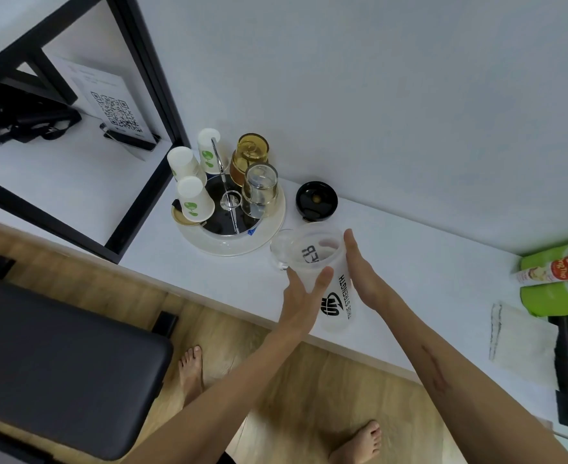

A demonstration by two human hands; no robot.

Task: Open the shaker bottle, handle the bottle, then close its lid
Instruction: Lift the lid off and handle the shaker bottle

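Note:
A translucent white shaker bottle (326,262) with black lettering stands open on the white counter (426,269), its mouth uncovered. My left hand (301,301) presses on its left side with thumb and fingers spread around it. My right hand (363,276) lies flat against its right side, fingers straight. The bottle's black lid (316,200) rests upside down on the counter behind it, near the wall. A clear glass (280,249) stands just left of the bottle, partly hidden by it.
A round white tray (269,236) holds three paper cups, two upturned glasses and a metal stand. Green packets (557,283) and a folded cloth (520,343) lie at the right. A black-framed shelf (148,128) stands left, a dark bench (58,363) below.

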